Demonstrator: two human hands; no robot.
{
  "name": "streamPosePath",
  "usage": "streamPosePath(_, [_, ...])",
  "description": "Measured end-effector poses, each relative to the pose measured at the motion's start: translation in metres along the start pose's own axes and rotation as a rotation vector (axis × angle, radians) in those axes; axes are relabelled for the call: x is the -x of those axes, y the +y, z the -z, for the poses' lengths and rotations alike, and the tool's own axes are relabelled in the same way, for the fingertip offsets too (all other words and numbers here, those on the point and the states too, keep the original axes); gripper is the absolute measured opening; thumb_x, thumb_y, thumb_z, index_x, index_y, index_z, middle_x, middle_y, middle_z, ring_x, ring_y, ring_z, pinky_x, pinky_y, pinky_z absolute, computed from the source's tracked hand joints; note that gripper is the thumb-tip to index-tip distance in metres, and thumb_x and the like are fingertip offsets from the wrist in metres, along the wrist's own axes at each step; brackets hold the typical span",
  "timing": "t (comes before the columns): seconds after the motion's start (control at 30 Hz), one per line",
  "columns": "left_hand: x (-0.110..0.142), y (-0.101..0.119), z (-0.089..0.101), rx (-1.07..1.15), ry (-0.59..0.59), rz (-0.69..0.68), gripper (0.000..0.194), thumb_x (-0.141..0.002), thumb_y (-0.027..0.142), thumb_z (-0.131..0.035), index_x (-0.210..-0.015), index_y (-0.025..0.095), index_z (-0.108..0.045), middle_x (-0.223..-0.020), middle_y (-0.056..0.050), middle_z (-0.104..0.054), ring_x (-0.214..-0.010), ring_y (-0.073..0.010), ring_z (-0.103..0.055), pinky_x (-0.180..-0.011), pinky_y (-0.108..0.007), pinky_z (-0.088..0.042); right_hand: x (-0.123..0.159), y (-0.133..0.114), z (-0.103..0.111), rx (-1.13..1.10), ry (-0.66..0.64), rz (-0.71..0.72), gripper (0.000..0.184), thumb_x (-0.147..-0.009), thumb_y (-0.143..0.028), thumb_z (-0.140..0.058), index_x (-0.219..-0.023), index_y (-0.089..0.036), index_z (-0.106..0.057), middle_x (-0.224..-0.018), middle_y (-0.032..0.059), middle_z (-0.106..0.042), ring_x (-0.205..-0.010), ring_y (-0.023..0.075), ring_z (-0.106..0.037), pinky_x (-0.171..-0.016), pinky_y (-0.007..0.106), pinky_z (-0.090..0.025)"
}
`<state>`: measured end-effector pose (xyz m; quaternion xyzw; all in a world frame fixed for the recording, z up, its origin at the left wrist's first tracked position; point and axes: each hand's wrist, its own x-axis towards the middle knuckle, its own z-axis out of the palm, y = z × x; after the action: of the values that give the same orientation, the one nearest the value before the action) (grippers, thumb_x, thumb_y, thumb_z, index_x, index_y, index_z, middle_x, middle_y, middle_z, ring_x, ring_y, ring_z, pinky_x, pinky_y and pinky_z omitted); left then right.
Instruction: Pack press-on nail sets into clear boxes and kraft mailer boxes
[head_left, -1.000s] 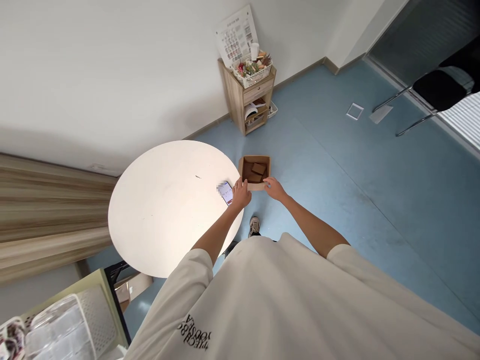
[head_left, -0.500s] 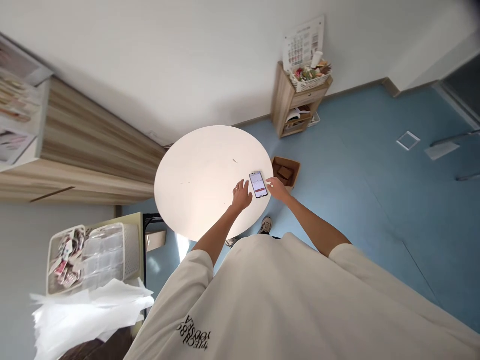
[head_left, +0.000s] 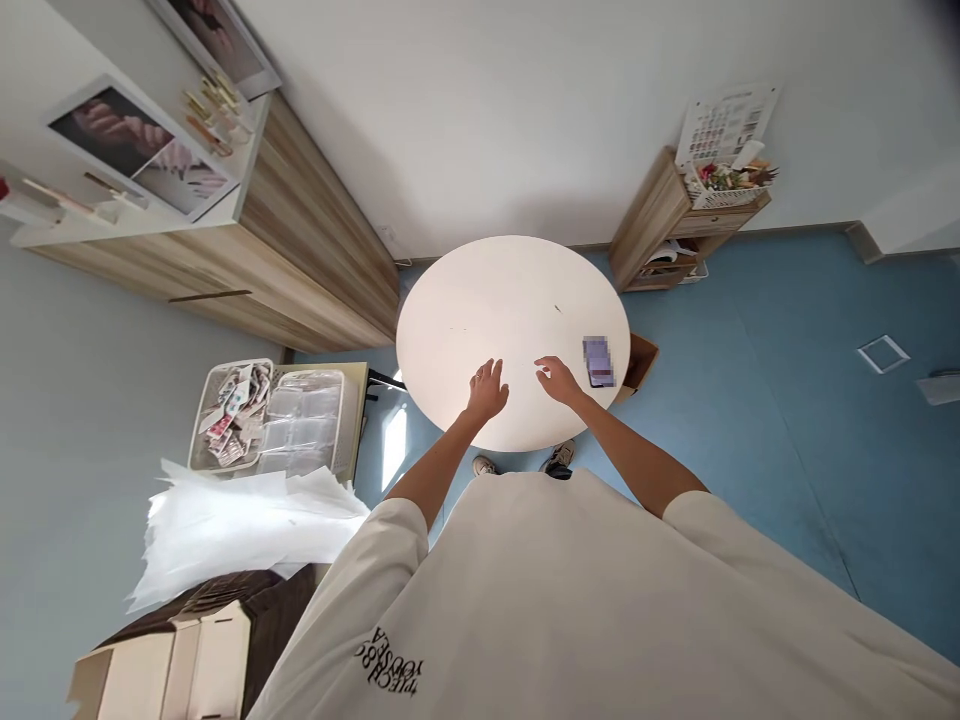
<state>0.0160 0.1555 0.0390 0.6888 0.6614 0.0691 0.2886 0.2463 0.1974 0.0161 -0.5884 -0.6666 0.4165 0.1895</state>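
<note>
Both hands are over the near half of a round white table. My left hand has its fingers apart and holds nothing; a ring shows on one finger. To its right, my right hand is loosely curved with thumb and fingers apart, and it too holds nothing. Whether either hand touches the tabletop I cannot tell. A phone lies near the table's right edge, to the right of my right hand and apart from it. Its screen is blurred out.
Left stands a wooden cabinet bearing framed photos. Below it are a white basket of packets, a bin of clear boxes and white sheets. A cardboard box sits on the floor by the table; a small wooden shelf is behind.
The view has turned left, so table and furniture sit further right in the picture. The phone, formerly between my hands, is now to the right of my right hand.
</note>
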Motion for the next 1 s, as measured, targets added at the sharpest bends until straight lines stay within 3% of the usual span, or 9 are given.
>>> streamPosePath(0.13, [0.022,-0.048,0.021,0.024,0.023,0.035,0.069,-0.102,0.028,-0.05,-0.168,0.022,-0.031,-0.175,-0.02,-0.031,-0.162,-0.04,-0.031,-0.127,-0.063,-0.031,0.0,-0.029,-0.045,0.011,-0.033,0.027,0.039,-0.102,-0.027,-0.05,-0.135,-0.024,-0.069,-0.148,0.0105,-0.06,-0.122,0.0236,-0.067,-0.11,0.043,-0.055])
streamPosePath(0.23, [0.036,-0.071,0.032,0.047,0.043,0.066,0.069,-0.102,0.028,-0.05,-0.168,0.023,-0.03,-0.175,-0.019,-0.032,-0.162,-0.0398,-0.03,-0.127,-0.064,-0.031,-0.004,-0.051,-0.063,0.04,-0.073,0.055,0.037,-0.101,-0.026,-0.051,-0.133,-0.025,-0.07,-0.146,0.0095,-0.061,-0.121,0.023,-0.068,-0.108,0.043,-0.056])
streamPosePath(0.5, [0.062,-0.1,0.06,0.085,0.159,0.205,0.062,-0.103,0.027,-0.047,-0.164,0.019,-0.04,-0.174,-0.018,-0.035,-0.162,-0.0381,-0.03,-0.129,-0.06,-0.03,-0.038,-0.093,-0.082,0.102,-0.194,0.19,0.036,-0.102,-0.025,-0.052,-0.132,-0.025,-0.07,-0.147,0.0096,-0.061,-0.12,0.0225,-0.068,-0.103,0.04,-0.057])
streamPosePath(0.7, [0.104,-0.128,0.09,0.078,0.301,0.372,0.058,-0.104,0.029,-0.046,-0.162,0.025,-0.045,-0.168,-0.012,-0.046,-0.156,-0.0361,-0.041,-0.124,-0.057,-0.038,-0.058,-0.118,-0.117,0.088,-0.356,0.298,0.033,-0.101,-0.023,-0.054,-0.129,-0.025,-0.072,-0.144,0.01,-0.062,-0.117,0.0227,-0.069,-0.103,0.041,-0.058])
streamPosePath(0.87, [0.139,-0.16,0.127,0.033,0.396,0.456,0.051,-0.105,0.03,-0.048,-0.155,0.024,-0.054,-0.161,-0.012,-0.054,-0.149,-0.0357,-0.049,-0.121,-0.054,-0.043,-0.068,-0.155,-0.16,0.07,-0.464,0.403,0.034,-0.1,-0.022,-0.056,-0.129,-0.024,-0.073,-0.141,0.0113,-0.064,-0.115,0.0238,-0.07,-0.105,0.043,-0.058])
streamPosePath(1.0, [0.156,-0.203,0.165,-0.008,0.418,0.499,0.047,-0.105,0.029,-0.048,-0.149,0.021,-0.061,-0.156,-0.012,-0.06,-0.143,-0.0342,-0.056,-0.119,-0.049,-0.046,-0.078,-0.194,-0.199,0.059,-0.511,0.476,0.036,-0.101,-0.024,-0.055,-0.132,-0.024,-0.072,-0.142,0.0117,-0.064,-0.117,0.0241,-0.07,-0.105,0.043,-0.058])
